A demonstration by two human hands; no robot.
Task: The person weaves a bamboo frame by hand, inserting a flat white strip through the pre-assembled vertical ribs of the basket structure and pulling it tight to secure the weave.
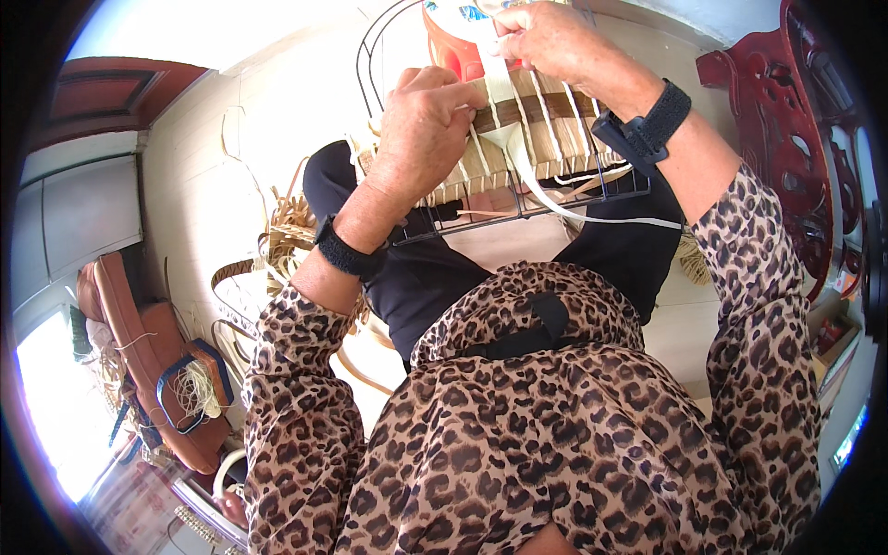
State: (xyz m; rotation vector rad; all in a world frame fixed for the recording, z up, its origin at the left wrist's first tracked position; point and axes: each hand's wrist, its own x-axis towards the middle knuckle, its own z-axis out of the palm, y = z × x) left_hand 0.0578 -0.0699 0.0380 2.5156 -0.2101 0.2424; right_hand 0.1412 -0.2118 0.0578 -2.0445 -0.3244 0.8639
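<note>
A woven piece (447, 191) of pale strips, with a brown band and white crosswise cords, lies on a black wire frame (407, 242) over my lap. My left hand (421, 134) is at its left part, fingers bent and pressed together near the brown band; what they pinch is hidden. At the far edge, my right hand (550, 42) is closed on a flat white strip (498, 79) that runs down toward the weave. A loose white ribbon end (532, 180) curves from the near side of the weave off to the right.
Beyond the weave stands an orange-red container (450, 46). Bundled tan strips (291, 227) and loose loops lie on the floor to the left. A brown bench (153, 361) with cord on it is at far left; a carved dark-red chair (786, 120) stands at right.
</note>
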